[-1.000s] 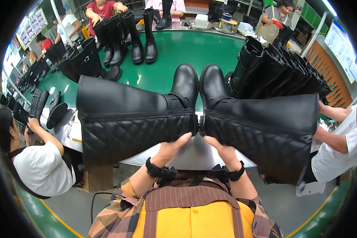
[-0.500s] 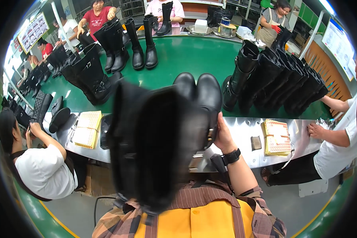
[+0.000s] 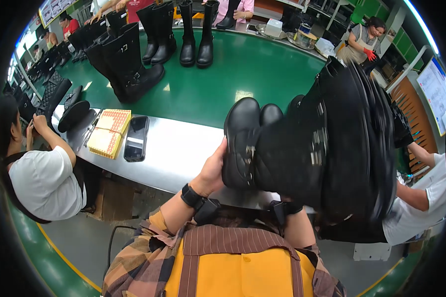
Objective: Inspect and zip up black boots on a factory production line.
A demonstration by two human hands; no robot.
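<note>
A pair of black leather boots (image 3: 290, 156) with metal buckles lies sideways in front of me, toes to the left and tall shafts to the right. My left hand (image 3: 213, 171) grips the near boot by its foot, palm against the sole side. From below, my right forearm (image 3: 301, 228) reaches under the shafts, which hide the right hand's fingers. The far boot shows mainly its rounded toe. Blur smears the shafts, and they overlap other black boots behind them at the right.
On the metal ledge lie a black phone (image 3: 137, 139) and a banded stack of yellow cards (image 3: 109, 133). More boots (image 3: 129, 64) stand on the green belt (image 3: 198, 94). A person in white (image 3: 44, 180) sits at the left; another (image 3: 418, 203) is at the right.
The held boots have swung from shafts on the left to shafts on the right. My left hand has come into sight on the foot, while the right hand has become hidden. My view has shifted.
</note>
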